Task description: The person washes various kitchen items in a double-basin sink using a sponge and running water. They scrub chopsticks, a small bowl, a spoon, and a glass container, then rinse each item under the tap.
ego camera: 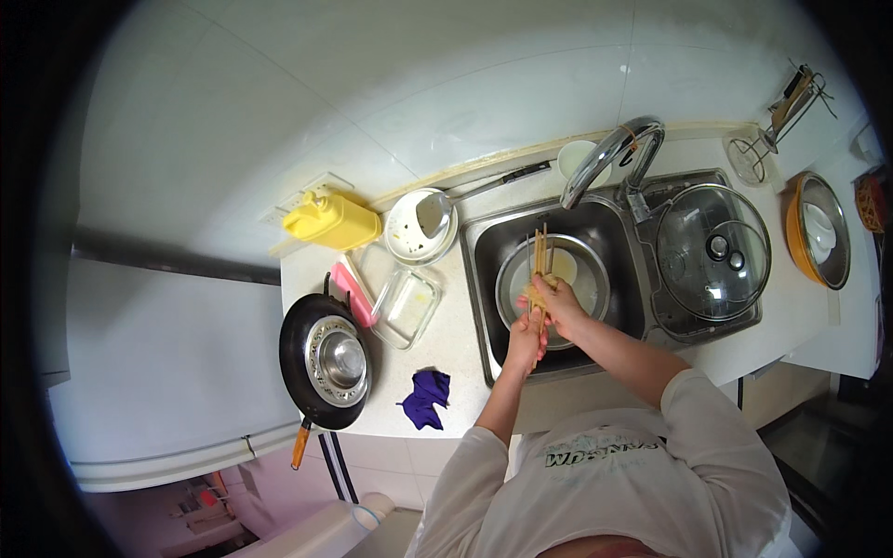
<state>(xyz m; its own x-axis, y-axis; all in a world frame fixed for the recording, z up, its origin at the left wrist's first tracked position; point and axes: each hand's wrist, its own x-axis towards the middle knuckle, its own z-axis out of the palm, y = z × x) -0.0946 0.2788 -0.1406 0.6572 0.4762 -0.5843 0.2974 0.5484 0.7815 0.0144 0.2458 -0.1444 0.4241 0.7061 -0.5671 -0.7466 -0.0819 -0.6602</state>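
Note:
Over the left sink bowl, my left hand grips the lower part of a bundle of several chopsticks. My right hand wraps a yellowish scrubbing cloth around the same bundle, higher up. Some sticks look like wood, others like grey metal. Beneath both hands sits a round steel basin holding cloudy water. A pale yellowish round dish shows inside it, partly hidden by the sticks and my right hand.
The chrome faucet arches behind the basin. To the right lies a glass lid. On the left are stacked white bowls with a spatula, a glass container, a wok, a yellow jug and a purple cloth.

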